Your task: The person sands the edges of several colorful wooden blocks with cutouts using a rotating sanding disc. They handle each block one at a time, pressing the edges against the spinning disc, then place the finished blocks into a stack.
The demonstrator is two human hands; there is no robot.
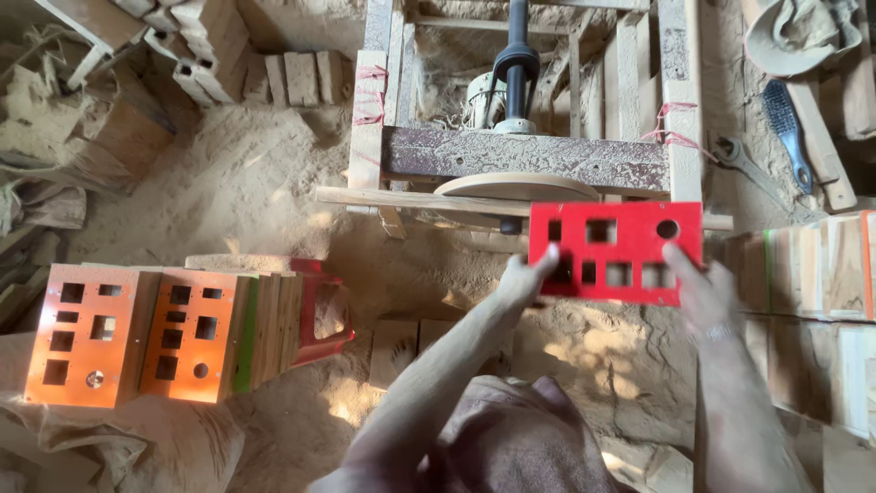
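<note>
Both my hands hold a red rectangular panel (pixel 630 236) with several square cutouts and one round hole. My left hand (pixel 526 278) grips its lower left corner, thumb up on the left edge. My right hand (pixel 698 292) holds its lower right edge with fingers spread against the face. The panel sits just in front of a round wooden sanding disc (pixel 516 188) mounted on a wooden machine frame (pixel 525 155) with a black shaft (pixel 517 55).
Two orange panels (pixel 91 333) with cutouts lean on a stack of wooden boards and a red stool (pixel 319 310) at left. More stacked boards (pixel 812 274) stand at right. A wire brush (pixel 787 132), a wrench (pixel 741 162) and a hat (pixel 798 32) lie at top right. Sawdust covers the floor.
</note>
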